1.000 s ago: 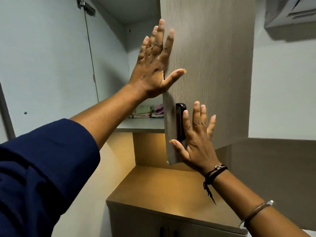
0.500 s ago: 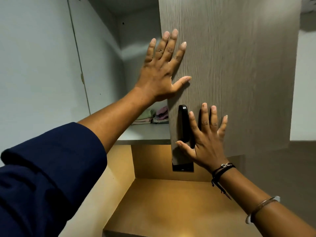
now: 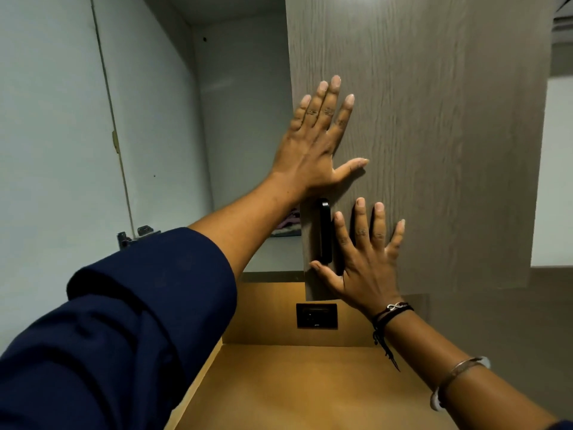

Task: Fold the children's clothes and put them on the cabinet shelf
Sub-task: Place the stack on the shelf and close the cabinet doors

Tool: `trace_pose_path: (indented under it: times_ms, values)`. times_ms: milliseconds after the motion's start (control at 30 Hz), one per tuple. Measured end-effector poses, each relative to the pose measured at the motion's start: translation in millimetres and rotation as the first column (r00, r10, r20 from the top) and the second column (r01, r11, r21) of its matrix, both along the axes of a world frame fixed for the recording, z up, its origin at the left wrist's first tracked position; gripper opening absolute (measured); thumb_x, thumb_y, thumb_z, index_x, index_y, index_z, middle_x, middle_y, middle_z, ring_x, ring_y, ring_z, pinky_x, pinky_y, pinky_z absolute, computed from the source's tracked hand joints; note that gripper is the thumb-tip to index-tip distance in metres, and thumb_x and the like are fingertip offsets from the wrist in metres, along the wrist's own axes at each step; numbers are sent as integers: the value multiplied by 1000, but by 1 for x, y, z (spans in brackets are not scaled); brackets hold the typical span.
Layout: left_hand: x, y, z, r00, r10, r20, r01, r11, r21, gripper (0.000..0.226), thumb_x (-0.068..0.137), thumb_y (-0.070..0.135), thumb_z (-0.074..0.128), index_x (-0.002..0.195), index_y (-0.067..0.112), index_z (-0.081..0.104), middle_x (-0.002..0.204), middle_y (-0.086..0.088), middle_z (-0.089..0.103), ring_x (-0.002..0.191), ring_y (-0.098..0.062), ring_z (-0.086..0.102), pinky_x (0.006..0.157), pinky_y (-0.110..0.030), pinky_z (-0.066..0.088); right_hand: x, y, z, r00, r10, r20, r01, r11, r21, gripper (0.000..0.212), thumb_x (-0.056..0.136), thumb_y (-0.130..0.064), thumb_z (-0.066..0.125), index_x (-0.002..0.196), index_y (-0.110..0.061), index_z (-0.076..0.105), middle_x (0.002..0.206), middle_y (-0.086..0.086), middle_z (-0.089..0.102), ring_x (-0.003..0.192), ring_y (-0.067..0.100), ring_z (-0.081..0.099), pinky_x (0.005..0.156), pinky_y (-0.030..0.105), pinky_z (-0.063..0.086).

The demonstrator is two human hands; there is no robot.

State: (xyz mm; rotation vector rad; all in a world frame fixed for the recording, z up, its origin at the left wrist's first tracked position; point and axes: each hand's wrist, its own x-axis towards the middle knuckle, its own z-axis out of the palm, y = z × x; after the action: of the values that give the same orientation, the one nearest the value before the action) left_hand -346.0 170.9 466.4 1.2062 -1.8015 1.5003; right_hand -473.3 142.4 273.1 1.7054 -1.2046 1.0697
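The left hand (image 3: 313, 150) above the handle (image 3: 324, 234) and the right hand (image 3: 362, 265) beside it press flat on the door (image 3: 449, 119), fingers (image 3: 330, 100) straight, holding nothing; clothes (image 3: 290, 223) lie on the shelf (image 3: 276, 256).

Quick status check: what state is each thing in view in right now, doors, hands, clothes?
Grey-brown wood-grain cabinet door: ajar, not yet shut.
Pale left cabinet door: swung open.
Left hand: open, flat against the wood-grain door.
Right hand: open, flat on that door beside its black bar handle.
Folded children's clothes: lying on the cabinet shelf, mostly hidden.
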Motion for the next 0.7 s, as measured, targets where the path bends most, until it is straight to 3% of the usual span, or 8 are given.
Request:
trace_pose_path:
  times_ms: [467, 700]
  values:
    - [1, -41, -12, 996, -69, -58, 70, 997, 22, 103, 84, 83, 24, 155, 9, 16, 163, -22, 13, 151, -37, 10, 122, -47, 5, 2, -37, -5, 1000, -24, -16, 25, 999, 26, 89, 86, -76, 27, 156, -24, 11, 163, 16, 4, 148, 43, 4, 111, 72, 2]
    - [4, -18, -20, 991, -41, -125, 58, 989, 136, 99, 87, 78, 25, 157, 11, 4, 164, -20, -2, 152, -34, -3, 122, -45, -3, -2, -22, -3, 999, -12, -40, 18, 987, 162, 89, 86, -77, 26, 156, -25, 7, 164, 15, 1, 149, 42, -1, 110, 73, 2]
